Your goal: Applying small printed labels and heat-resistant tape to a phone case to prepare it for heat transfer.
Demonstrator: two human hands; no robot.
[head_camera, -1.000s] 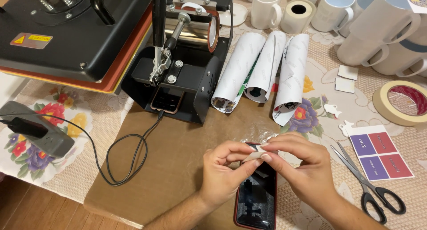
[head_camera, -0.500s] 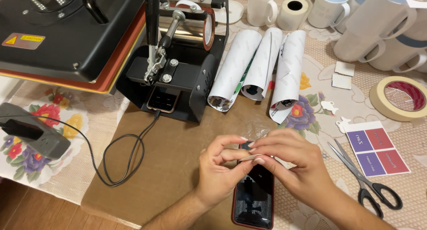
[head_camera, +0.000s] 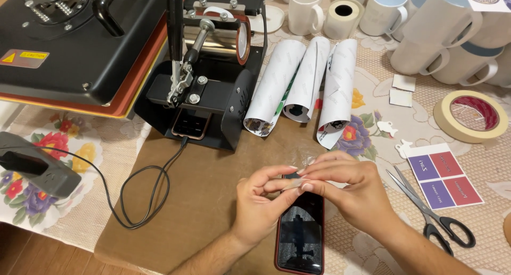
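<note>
Over phone on brown tabletop: both hands together, pinching small pale strip. Left hand grips from below, right hand from above. Since a second ago, hands barely shifted, strip stays pinched, work in same spot. Strip thin, flat, whitish; clear wrapper scrap just behind. Scissors lie right.

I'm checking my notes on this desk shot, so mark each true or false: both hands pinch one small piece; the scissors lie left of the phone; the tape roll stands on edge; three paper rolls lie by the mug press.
1. Both the left hand and right hand pinch one small piece: true.
2. The scissors lie left of the phone: false, they lie to its right.
3. The tape roll stands on edge: false, it lies flat.
4. Three paper rolls lie by the mug press: true.
</note>
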